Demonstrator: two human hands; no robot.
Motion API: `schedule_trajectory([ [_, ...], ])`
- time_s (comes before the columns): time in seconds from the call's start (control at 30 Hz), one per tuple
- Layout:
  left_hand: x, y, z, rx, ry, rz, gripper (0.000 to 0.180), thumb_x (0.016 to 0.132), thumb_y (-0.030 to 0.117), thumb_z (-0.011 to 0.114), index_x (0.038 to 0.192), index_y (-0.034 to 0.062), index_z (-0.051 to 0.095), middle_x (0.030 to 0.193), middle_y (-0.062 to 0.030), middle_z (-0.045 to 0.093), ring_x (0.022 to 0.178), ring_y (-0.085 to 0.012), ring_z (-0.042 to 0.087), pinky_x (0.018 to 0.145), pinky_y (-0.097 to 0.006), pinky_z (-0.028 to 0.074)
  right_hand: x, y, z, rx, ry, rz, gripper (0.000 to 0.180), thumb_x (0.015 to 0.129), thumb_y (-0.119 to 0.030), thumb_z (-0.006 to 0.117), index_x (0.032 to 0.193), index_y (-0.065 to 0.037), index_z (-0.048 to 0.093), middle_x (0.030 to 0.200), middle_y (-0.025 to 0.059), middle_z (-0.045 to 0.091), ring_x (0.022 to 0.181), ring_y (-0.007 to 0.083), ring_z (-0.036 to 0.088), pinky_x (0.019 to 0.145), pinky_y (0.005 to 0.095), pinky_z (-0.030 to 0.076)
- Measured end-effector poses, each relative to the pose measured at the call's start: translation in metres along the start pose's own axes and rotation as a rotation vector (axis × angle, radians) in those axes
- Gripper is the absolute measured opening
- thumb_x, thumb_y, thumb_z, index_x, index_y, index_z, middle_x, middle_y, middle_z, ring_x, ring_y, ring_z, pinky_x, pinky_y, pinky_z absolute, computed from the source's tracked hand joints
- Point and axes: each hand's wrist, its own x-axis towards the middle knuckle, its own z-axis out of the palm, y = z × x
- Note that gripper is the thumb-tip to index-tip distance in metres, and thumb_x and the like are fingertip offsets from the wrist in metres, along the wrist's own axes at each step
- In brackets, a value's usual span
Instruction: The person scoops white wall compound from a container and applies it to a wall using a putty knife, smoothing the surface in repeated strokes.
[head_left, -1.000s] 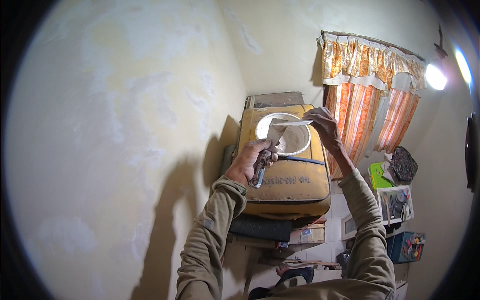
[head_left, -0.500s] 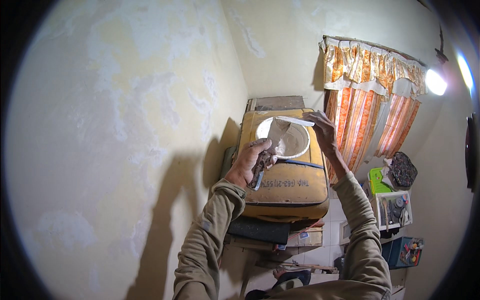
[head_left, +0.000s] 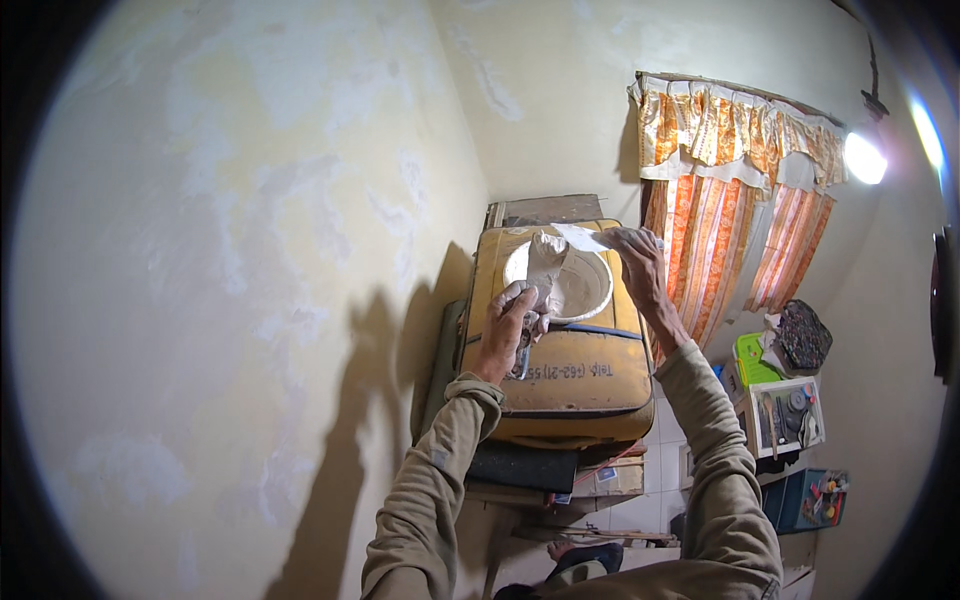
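Just above the frame's centre, the left hand (head_left: 508,325) grips a putty knife (head_left: 541,286) loaded with pale paste (head_left: 547,250) over the white bucket (head_left: 609,284), while the right hand (head_left: 637,258) pinches a white spreader (head_left: 579,238); tilting the knife could spill paste onto the suitcase (head_left: 560,400).

From the near edge of the yellow suitcase (head_left: 590,378), a way lies open between the forearms (head_left: 712,430), over the suitcase's near right part to the white bucket (head_left: 607,292) and the right half of its mouth. The left hand (head_left: 505,325) and coated knife (head_left: 546,262) block the mouth's left side; the right hand (head_left: 637,262) and white scraper (head_left: 580,238) bar the far right rim. Beyond the left edge rises the wall (head_left: 250,250).
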Motion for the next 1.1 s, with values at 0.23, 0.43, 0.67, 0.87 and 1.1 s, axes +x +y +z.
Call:
schedule_trajectory([
  [0.23,0.003,0.008,-0.015,0.003,-0.050,-0.091,0.020,0.099,0.025,0.059,0.095,0.0060,0.062,0.074,-0.0034,0.062,0.056,-0.0105,0.058,0.047,-0.024,0.043,0.007,0.018,-0.005,0.362,-0.085,0.530,0.020,0.093,-0.010,0.062,0.109,0.002,0.065,0.102,0.0099,0.069,0.093,0.0246,0.065,0.084,0.0356,0.050],
  [0.43,0.001,0.012,-0.033,-0.068,-0.132,-0.271,0.020,0.098,0.025,0.061,0.095,0.0054,0.063,0.072,-0.0034,0.061,0.054,-0.0119,0.058,0.044,-0.024,0.043,0.031,0.010,-0.003,0.731,-0.204,0.638,0.028,0.095,-0.011,0.061,0.118,0.005,0.063,0.101,0.0095,0.069,0.094,0.0148,0.061,0.086,0.0313,0.049],
  [0.67,0.002,0.017,-0.039,-0.179,-0.184,-0.324,0.018,0.097,0.022,0.062,0.097,0.0046,0.064,0.077,-0.0040,0.060,0.054,-0.0109,0.054,0.045,-0.022,0.042,0.007,-0.024,0.002,0.395,-0.125,0.030,0.035,0.086,0.003,0.065,0.119,-0.006,0.068,0.110,0.0137,0.069,0.101,0.0309,0.067,0.088,0.0354,0.053],
  [0.87,-0.005,0.017,-0.047,-0.179,-0.147,-0.242,0.017,0.097,0.022,0.061,0.097,0.0049,0.062,0.078,-0.0037,0.059,0.055,-0.0100,0.053,0.046,-0.022,0.042,-0.014,-0.014,0.000,0.021,-0.117,-0.154,0.031,0.083,0.001,0.065,0.112,-0.009,0.070,0.107,0.0094,0.070,0.100,0.0297,0.066,0.087,0.0398,0.052],
  [1.1,-0.007,0.017,-0.056,-0.090,-0.111,-0.249,0.019,0.096,0.022,0.061,0.098,0.0035,0.063,0.075,-0.0030,0.059,0.055,-0.0105,0.055,0.046,-0.023,0.041,0.000,-0.016,0.002,0.850,-0.091,0.688,0.024,0.098,-0.011,0.053,0.113,0.004,0.067,0.095,0.0046,0.069,0.085,0.0135,0.064,0.078,0.0299,0.051],
])
